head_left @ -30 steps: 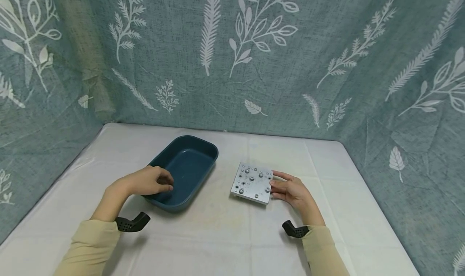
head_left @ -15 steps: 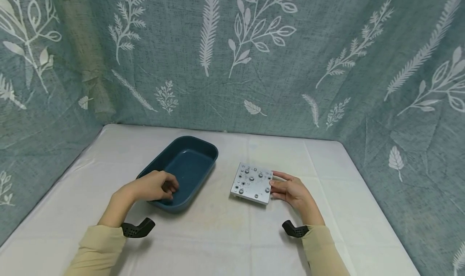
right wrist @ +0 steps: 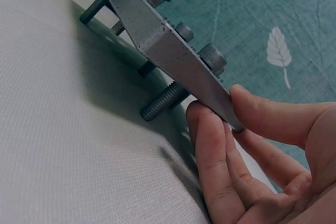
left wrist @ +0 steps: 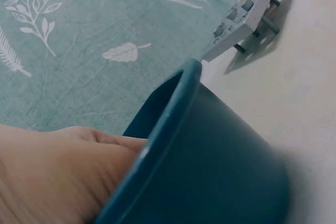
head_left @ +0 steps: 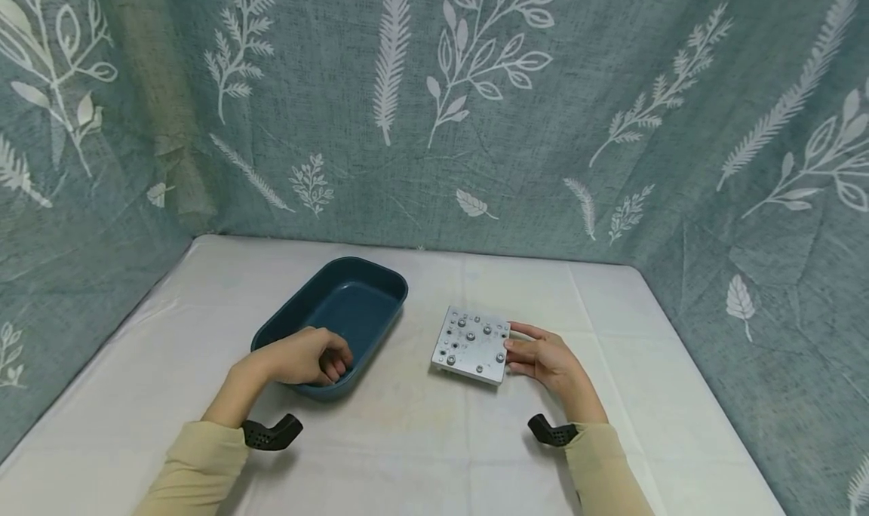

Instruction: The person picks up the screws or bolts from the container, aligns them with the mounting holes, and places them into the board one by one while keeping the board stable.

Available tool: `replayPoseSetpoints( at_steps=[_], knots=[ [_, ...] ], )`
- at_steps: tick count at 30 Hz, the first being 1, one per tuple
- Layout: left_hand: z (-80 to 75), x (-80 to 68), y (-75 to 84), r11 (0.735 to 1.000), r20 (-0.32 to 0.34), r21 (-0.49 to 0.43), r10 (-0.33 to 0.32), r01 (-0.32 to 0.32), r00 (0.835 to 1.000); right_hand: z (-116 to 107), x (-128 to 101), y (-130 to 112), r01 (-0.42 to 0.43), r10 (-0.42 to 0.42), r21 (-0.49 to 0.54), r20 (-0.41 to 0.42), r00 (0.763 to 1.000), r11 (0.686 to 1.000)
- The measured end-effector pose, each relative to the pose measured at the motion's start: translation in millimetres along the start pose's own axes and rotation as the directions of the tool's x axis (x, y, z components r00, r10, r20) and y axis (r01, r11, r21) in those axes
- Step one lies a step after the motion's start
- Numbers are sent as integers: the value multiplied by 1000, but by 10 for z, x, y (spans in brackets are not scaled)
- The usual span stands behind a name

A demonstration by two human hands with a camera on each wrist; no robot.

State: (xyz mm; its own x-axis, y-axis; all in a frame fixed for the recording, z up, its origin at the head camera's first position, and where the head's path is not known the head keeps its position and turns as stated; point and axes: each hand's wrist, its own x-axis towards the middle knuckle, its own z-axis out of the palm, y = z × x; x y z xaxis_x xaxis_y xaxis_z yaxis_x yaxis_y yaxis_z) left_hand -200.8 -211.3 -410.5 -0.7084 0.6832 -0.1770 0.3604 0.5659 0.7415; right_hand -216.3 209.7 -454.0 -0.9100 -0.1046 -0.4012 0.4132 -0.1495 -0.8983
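The right hand (head_left: 546, 357) pinches a silver metal plate (head_left: 468, 352) by its right-hand edge, thumb on the upper side and fingertips against the underside; the plate is at the middle of the table, to the right of the bin and well apart from it, its drilled upper face studded with socket-head screws (right wrist: 211, 56); their threaded shanks (right wrist: 160, 102) poke out below (the right wrist view shows them best), over a soft shadow on the white tablecloth (head_left: 421, 456); I cannot tell whether the screw tips touch the cloth

The left hand (head_left: 308, 354) reaches over the near-left rim of a deep teal plastic bin (head_left: 360, 305), fingers curled down inside its near end; the fingertips are hidden, the left wrist view showing the bin wall in front of them, so I cannot tell whether they pinch anything; the bin, oblong with rounded corners, stands upright and set at a slant on the cloth, its visible floor bare

Each wrist carries a black bracket (head_left: 273, 433) just beside the cuff of a pale yellow sleeve (head_left: 204, 456); a grey-green curtain (head_left: 326, 86) printed with white leaves and sprigs hangs behind the table and along both sides
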Motion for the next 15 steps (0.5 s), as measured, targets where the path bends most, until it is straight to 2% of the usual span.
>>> replayPoseSetpoints(
  at_steps=[8, 15],
  knots=[
    [21, 53, -23, 999, 8, 6, 41, -41, 999, 0, -16, -3, -9, 9, -5, 9, 1000, 1000],
    [-14, 74, -21, 994, -44, 14, 109, -108, 993, -7, -11, -6, -4, 4, 6, 14, 1000, 1000]
  ],
)
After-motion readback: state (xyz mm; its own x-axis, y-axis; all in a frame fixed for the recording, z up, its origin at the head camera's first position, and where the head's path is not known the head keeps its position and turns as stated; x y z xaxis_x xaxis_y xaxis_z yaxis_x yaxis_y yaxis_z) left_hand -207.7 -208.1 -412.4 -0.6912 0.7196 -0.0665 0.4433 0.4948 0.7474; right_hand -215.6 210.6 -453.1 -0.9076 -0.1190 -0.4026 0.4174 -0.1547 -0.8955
